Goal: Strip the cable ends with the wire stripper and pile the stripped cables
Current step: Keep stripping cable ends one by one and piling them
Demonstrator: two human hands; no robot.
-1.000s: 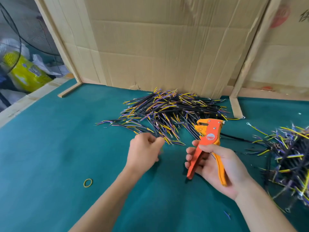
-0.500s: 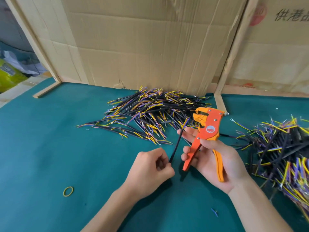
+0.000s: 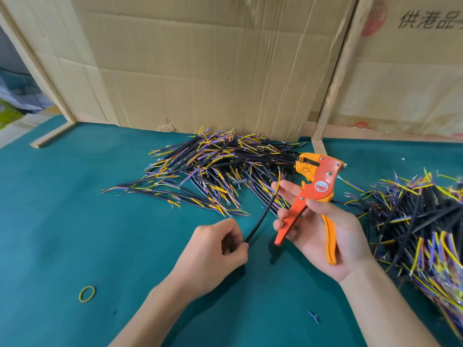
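The left hand (image 3: 213, 249) pinches a black cable (image 3: 260, 216) by its near end, angling the wire tips toward one o'clock, likely to feed them into the orange wire stripper (image 3: 310, 194). The right hand (image 3: 323, 231) curls its fingers round the stripper's handles, which stand apart, probably to admit the tips.

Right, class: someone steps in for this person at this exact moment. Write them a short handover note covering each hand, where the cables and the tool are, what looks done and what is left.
Left hand: pinches the lower end of one black cable, which slants up towards the tool.
Right hand: grips the orange wire stripper, handles apart; its fingers touch the cable's upper wires.
Piles: one pile of cables lies by the cardboard wall, another pile to the right on the green mat.
Done: cable picked up, not yet in the stripper.
Left: feed the end in, squeeze, pile it, repeat. Which pile is the stripped one I cannot tell.
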